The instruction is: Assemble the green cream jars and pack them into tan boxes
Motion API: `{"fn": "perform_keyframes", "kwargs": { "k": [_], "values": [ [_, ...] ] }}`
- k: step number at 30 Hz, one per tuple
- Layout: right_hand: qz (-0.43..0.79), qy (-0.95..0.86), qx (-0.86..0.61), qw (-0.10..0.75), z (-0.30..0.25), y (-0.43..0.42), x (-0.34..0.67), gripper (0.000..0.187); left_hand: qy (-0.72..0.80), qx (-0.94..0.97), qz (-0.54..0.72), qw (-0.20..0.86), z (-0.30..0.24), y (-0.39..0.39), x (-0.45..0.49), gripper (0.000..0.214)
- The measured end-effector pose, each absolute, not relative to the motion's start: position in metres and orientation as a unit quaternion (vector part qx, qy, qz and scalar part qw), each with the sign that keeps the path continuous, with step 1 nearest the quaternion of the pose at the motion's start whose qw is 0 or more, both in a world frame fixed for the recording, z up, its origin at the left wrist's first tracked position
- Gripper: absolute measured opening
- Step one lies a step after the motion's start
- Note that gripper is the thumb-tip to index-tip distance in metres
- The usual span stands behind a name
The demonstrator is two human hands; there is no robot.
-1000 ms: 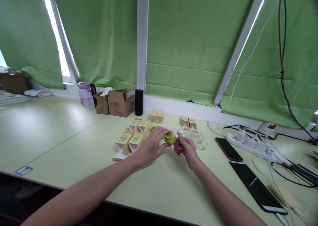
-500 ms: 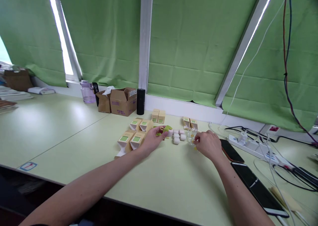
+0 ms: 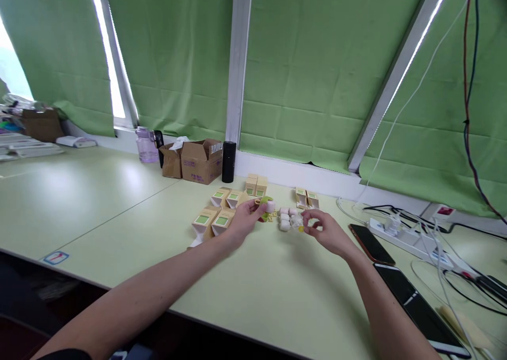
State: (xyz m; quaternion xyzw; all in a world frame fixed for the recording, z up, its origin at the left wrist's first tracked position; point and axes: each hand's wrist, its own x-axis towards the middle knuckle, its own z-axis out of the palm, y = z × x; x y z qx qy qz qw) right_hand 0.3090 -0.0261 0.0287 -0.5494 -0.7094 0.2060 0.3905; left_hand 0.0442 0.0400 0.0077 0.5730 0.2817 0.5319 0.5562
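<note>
My left hand (image 3: 246, 217) is closed around a small white rounded piece (image 3: 270, 206) with a flat green part and a loop beside it; its exact kind is too small to tell. In my right hand (image 3: 325, 232), thumb and forefinger pinch a small clear, glassy-looking piece (image 3: 296, 221) with a yellow bit at its lower edge. This clear piece hangs over or against a cluster of white rounded pieces (image 3: 284, 225) on the table. Just left of my left hand stand several cream cartons (image 3: 203, 220) with green labels and open flaps.
More small cartons stand at the back, a pair (image 3: 255, 185) at centre and another pair (image 3: 306, 197) farther right. Behind are a brown cardboard box (image 3: 201, 164) and a black flask (image 3: 228, 162). On the right lie two phones (image 3: 371, 244), a power strip (image 3: 412, 244) and loose cables.
My right hand has moved left with the clear piece, up to the white cluster. My left hand still holds its white piece, now more visible. The whole view has shifted slightly.
</note>
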Motion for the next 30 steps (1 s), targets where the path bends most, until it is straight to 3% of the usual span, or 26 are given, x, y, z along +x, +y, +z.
{"fn": "perform_keyframes", "kwargs": {
  "k": [2,6,13,17,23,30],
  "values": [
    [0.328,-0.669,-0.469,0.474,0.032,-0.027,0.304,0.023,0.279,0.561,0.539,0.563,0.005,0.043,0.044,0.063],
    [0.491,-0.58,-0.366,0.537,0.031,-0.03,0.288,0.036,0.269,0.551,0.545,0.572,-0.001,0.047,0.045,0.06],
    [0.599,-0.482,-0.279,0.575,0.017,-0.033,0.259,0.043,0.263,0.541,0.541,0.587,0.0,0.047,0.044,0.061],
    [0.591,-0.457,-0.286,0.6,0.015,-0.032,0.247,0.052,0.271,0.531,0.547,0.587,0.001,0.048,0.044,0.06],
    [0.531,-0.412,-0.317,0.669,0.014,-0.02,0.232,0.05,0.257,0.521,0.565,0.586,0.002,0.048,0.046,0.059],
    [0.415,-0.471,-0.393,0.672,-0.003,-0.02,0.217,0.07,0.26,0.526,0.571,0.574,0.006,0.044,0.047,0.059]
  ]
}}
